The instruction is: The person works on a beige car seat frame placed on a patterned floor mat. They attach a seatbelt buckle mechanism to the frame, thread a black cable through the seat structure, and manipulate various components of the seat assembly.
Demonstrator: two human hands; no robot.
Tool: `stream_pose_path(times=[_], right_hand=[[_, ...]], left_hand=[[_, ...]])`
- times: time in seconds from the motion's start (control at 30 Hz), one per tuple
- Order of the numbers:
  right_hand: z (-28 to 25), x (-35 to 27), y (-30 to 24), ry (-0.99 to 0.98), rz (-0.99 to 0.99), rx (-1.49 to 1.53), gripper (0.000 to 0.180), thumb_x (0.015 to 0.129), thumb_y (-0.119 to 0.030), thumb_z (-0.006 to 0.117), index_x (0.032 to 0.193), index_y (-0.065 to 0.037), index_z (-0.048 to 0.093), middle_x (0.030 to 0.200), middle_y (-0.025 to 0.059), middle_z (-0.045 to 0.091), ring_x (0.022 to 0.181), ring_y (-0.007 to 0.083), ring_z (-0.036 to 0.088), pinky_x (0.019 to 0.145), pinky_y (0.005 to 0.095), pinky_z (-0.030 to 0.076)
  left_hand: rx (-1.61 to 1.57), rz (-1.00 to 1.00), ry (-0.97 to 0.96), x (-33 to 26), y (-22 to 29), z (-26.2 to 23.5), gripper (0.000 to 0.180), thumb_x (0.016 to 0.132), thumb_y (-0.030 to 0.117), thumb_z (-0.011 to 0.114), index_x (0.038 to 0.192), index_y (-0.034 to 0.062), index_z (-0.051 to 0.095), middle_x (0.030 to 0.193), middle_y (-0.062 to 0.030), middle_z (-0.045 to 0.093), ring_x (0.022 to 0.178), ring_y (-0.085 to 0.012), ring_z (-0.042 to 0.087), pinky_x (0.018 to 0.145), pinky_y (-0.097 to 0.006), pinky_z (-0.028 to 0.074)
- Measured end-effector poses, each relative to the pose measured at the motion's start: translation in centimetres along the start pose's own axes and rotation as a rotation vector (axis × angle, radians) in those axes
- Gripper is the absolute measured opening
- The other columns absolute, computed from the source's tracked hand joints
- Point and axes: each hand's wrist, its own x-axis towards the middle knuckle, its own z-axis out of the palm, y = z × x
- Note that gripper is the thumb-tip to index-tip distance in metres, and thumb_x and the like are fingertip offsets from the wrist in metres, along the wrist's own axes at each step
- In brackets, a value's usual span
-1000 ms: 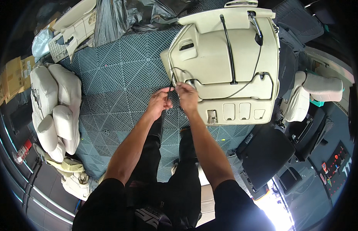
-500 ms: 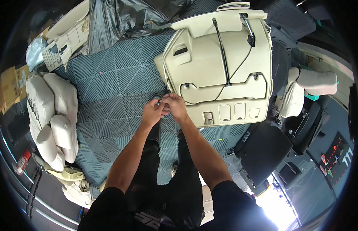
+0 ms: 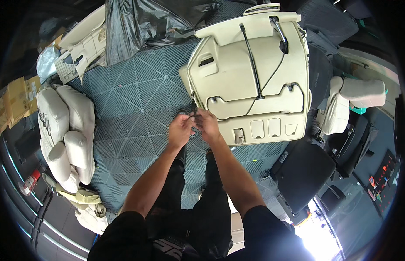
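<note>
A large cream car-interior piece lies on the tiled mat, with black rods fixed to its face. A thin black cable crosses it and runs down toward my hands at its lower left edge. My left hand is closed, thumb and fingers pinched together. Close beside it, my right hand is closed too, its fingertips meeting those of the left. A small dark, thin piece shows between the fingertips. Whether it is the cable's end I cannot tell.
Light fabric car seats lie on the left. Black plastic sheeting and cream trim pieces are at the far side. A black seat stands at the right, near another light seat. Cardboard boxes sit at far left.
The view has shifted slightly, so the surroundings sit a little further right. My hands stay together beside the cream piece, and the dark piece between them now shows more plainly.
</note>
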Motion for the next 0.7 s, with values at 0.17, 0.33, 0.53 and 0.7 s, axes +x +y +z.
stream_pose_path(times=[0.17,0.33,0.53,0.7], right_hand=[[-2.4,-0.1,-0.7,0.195,0.011,0.025,0.025,0.097,-0.032,0.055,0.103,-0.008,0.059,0.099,0.0042,0.063,0.085,0.0162,0.060,0.077,0.0328,0.048],[-8.6,-1.2,-5.0,0.188,-0.177,0.282,0.023,0.099,-0.033,0.051,0.089,-0.013,0.055,0.081,0.0039,0.062,0.088,0.0252,0.061,0.085,0.0409,0.045],[-15.3,-12.1,-16.8,0.426,-0.495,0.305,0.017,0.096,-0.026,0.057,0.083,-0.014,0.055,0.063,-0.0026,0.047,0.062,0.0170,0.053,0.056,0.0264,0.040],[-18.6,-31.5,-31.0,0.310,-0.993,0.178,0.020,0.098,-0.025,0.056,0.085,-0.010,0.058,0.059,-0.0049,0.033,0.054,0.0095,0.034,0.065,0.0297,0.047]], left_hand=[[0.152,-0.092,0.072,-0.5,1.2,-0.3,0.033,0.092,0.015,0.067,0.118,-0.0016,0.052,0.078,-0.0071,0.060,0.061,-0.0093,0.058,0.049,-0.025,0.052],[0.428,-0.101,0.064,-0.3,-0.6,-1.7,0.043,0.088,0.023,0.069,0.122,0.0002,0.054,0.081,-0.0096,0.063,0.066,-0.0178,0.062,0.058,-0.034,0.052],[0.626,-0.199,-0.074,1.0,-4.5,-6.1,0.043,0.088,0.025,0.068,0.121,0.0001,0.056,0.087,-0.0101,0.063,0.068,-0.0202,0.062,0.063,-0.035,0.053],[0.635,-0.118,-0.041,3.5,-3.4,-7.0,0.052,0.090,0.024,0.067,0.131,-0.0005,0.048,0.113,-0.0208,0.062,0.087,-0.0241,0.065,0.072,-0.035,0.055]])
